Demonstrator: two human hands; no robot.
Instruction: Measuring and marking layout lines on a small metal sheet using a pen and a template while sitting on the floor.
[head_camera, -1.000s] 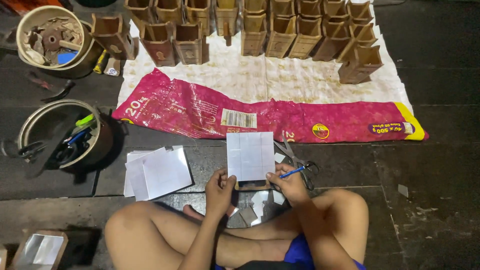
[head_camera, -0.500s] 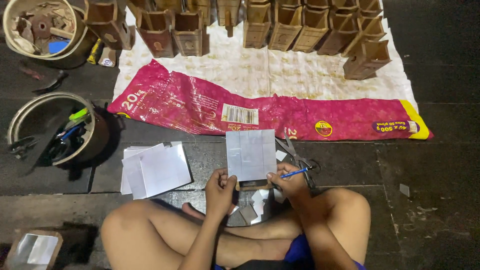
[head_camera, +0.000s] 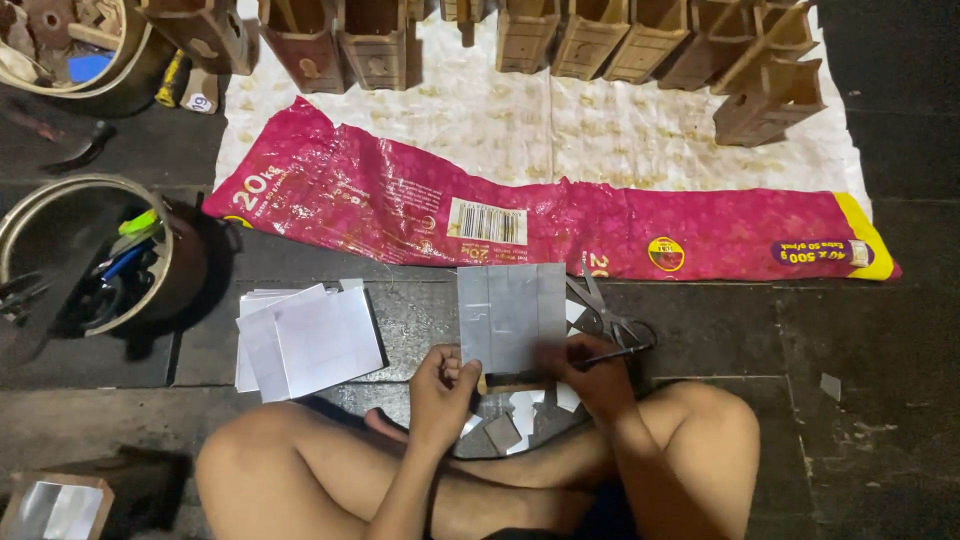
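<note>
A flat, square sheet of grey metal (head_camera: 511, 316) lies on the dark stone floor directly in front of a person seated cross-legged, its lower edge meeting both of the person's hands. The left hand (head_camera: 444, 393) is curled at the sheet's lower left corner, fingers bent against the edge; whether it pinches the sheet or only steadies it cannot be told. The right hand (head_camera: 590, 372), blurred, is closed around a thin dark pen-like tool (head_camera: 618, 352) at the sheet's lower right corner. A pair of grey metal scissors (head_camera: 605, 317) lies just beside the sheet's right edge. Small pale offcuts (head_camera: 520, 412) are scattered on the floor between the hands and the crossed legs. To the left, near the left knee, sits a loose stack of white rectangular sheets (head_camera: 305, 338). Beyond the metal sheet stretches a long pink plastic sack with a yellow end (head_camera: 520, 215), laid flat, and behind it a pale patterned cloth (head_camera: 520, 120) bearing a row of brown wooden box-like pieces (head_camera: 590, 40). At far left, a round metal bucket (head_camera: 95, 255) holds assorted tools.
</note>
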